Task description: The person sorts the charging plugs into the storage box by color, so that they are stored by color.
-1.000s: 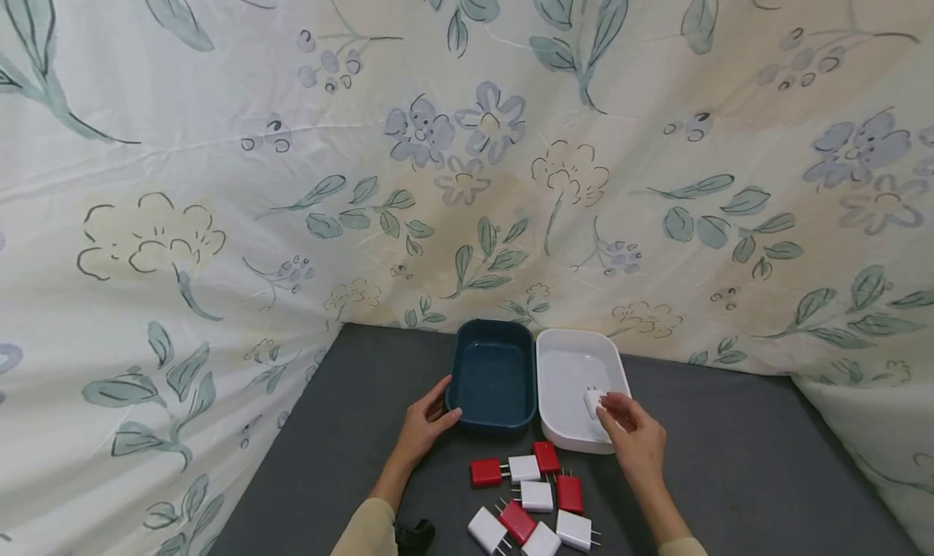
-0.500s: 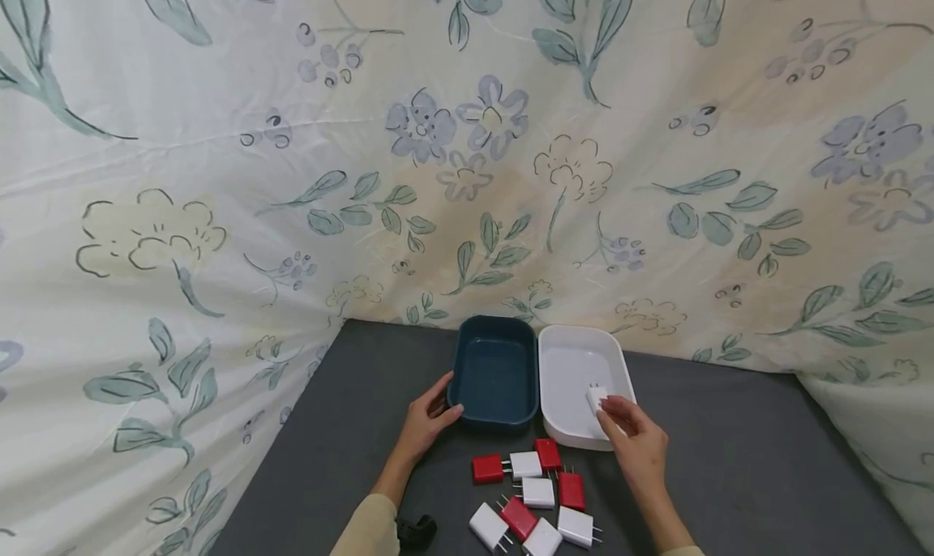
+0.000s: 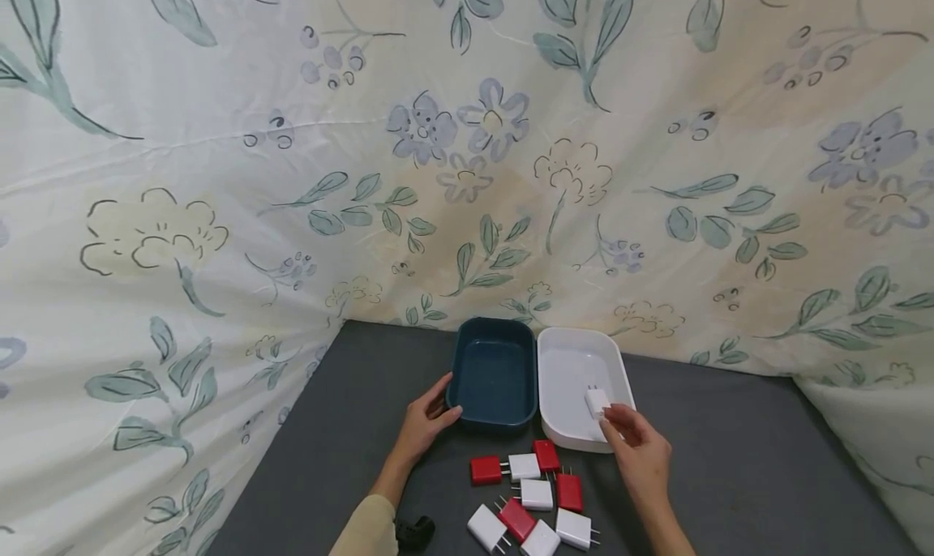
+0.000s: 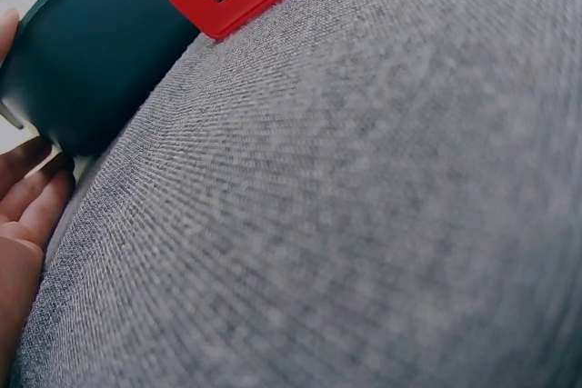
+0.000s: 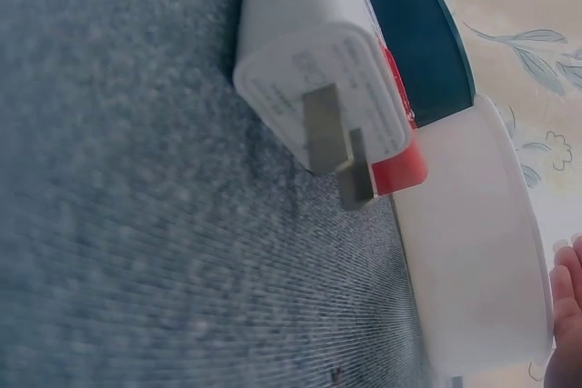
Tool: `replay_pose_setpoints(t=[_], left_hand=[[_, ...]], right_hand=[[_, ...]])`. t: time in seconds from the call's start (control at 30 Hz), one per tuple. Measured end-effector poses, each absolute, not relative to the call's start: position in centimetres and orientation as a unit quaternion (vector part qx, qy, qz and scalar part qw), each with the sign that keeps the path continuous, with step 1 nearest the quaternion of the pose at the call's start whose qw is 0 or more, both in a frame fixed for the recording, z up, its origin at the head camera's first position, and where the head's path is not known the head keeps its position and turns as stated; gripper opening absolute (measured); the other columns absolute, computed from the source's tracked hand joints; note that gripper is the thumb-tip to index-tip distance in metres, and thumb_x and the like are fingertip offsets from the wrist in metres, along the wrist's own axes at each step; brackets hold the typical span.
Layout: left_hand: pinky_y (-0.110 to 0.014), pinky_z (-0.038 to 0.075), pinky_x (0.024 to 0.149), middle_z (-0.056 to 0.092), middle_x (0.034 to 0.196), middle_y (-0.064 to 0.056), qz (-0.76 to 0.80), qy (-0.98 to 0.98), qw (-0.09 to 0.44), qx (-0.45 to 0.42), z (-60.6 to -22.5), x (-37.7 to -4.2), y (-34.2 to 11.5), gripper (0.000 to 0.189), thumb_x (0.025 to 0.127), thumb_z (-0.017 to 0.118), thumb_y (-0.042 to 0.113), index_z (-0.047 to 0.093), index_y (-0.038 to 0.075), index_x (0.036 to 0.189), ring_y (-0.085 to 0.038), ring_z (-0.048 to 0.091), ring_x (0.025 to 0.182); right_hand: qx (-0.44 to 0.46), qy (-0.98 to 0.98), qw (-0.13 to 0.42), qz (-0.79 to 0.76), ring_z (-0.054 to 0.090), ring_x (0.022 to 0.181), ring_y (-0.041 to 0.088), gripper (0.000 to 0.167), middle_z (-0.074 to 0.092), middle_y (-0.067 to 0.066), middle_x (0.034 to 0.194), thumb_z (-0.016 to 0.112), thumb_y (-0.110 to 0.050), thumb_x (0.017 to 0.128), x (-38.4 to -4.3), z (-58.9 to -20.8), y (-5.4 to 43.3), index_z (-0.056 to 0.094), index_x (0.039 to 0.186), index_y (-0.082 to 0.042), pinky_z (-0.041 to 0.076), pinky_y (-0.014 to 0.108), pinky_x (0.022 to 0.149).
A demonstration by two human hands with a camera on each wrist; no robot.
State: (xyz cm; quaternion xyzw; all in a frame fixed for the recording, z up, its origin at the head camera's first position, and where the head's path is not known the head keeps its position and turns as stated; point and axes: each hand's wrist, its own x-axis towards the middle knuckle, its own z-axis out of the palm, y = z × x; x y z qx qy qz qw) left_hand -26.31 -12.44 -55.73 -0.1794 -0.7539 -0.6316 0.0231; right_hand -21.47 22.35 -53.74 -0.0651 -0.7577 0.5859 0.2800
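Observation:
In the head view, my left hand (image 3: 426, 420) holds the near left side of the dark blue tray (image 3: 454, 374), thumb at its rim. In the left wrist view, its fingers (image 4: 41, 202) reach the tray's base. My right hand (image 3: 639, 451) is over the near right side of the white tray (image 3: 565, 438). Thumb and fingertips pinch the near end of a white plug charger (image 3: 595, 400), whose prongs point away. The tray's wall hides the charger in the right wrist view. In front lie more white chargers (image 3: 536, 495) and red chargers (image 3: 569, 492).
The two trays stand side by side on a dark grey cloth (image 3: 730, 451), before a floral curtain (image 3: 511, 175). Several chargers cluster near the front edge, prongs pointing different ways. A black object (image 3: 414, 533) lies by my left sleeve (image 3: 368, 528).
My right hand has shifted slightly right and toward me, so more of the white charger shows beyond its fingertips. My left hand has stayed on the blue tray.

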Motion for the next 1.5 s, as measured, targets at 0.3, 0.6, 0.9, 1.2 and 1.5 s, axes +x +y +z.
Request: replay_pose_setpoints(t=[0.3,0.6,0.9,1.2,1.5], left_hand=[[-0.053,0.041,0.105,0.040,0.150,-0.025,-0.632,-0.754,0.027,-0.178,-55.9,-26.6,-12.6,0.068,0.091,0.069,0.020,0.038,0.002,0.148,-0.040,0.048,0.132],[-0.053,0.040,0.106,0.039,0.150,-0.025,-0.637,-0.750,0.022,-0.175,-55.8,-26.5,-12.5,0.066,0.091,0.069,0.020,0.039,0.007,0.148,-0.041,0.047,0.133],[-0.054,0.040,0.105,0.039,0.150,-0.026,-0.637,-0.749,0.031,-0.180,-56.1,-26.6,-12.5,0.067,0.091,0.069,0.019,0.038,0.001,0.148,-0.041,0.048,0.132],[-0.053,0.040,0.105,0.038,0.152,-0.024,-0.638,-0.749,0.025,-0.175,-56.3,-26.6,-12.4,0.068,0.091,0.069,0.021,0.037,0.002,0.149,-0.041,0.047,0.133],[-0.052,0.040,0.106,0.038,0.152,-0.024,-0.633,-0.754,0.022,-0.171,-56.1,-26.6,-12.4,0.068,0.091,0.069,0.022,0.037,0.004,0.149,-0.039,0.047,0.133]], right_hand=[[-0.066,-0.768,0.285,0.570,0.066,0.078,-0.006,0.029,0.074,0.011,0.095,0.079,0.003,0.077,-21.0,-54.6,22.6,0.072,0.105,-0.002,0.051,0.007,0.072],[-0.071,-0.765,0.274,0.579,0.066,0.081,-0.005,0.031,0.074,0.010,0.096,0.078,0.005,0.077,-20.4,-54.7,22.5,0.071,0.106,-0.001,0.052,0.007,0.074],[-0.063,-0.765,0.257,0.587,0.067,0.081,-0.002,0.032,0.074,0.014,0.100,0.078,0.003,0.077,-19.6,-54.7,22.3,0.070,0.108,0.000,0.053,0.009,0.074],[-0.079,-0.778,0.225,0.582,0.069,0.083,0.001,0.031,0.073,0.019,0.102,0.076,0.007,0.078,-17.7,-52.7,21.5,0.069,0.107,0.002,0.054,0.012,0.075],[-0.090,-0.780,0.184,0.592,0.067,0.085,-0.002,0.034,0.073,0.011,0.105,0.078,-0.002,0.080,-18.2,-55.8,22.4,0.068,0.113,-0.002,0.053,0.010,0.075]])
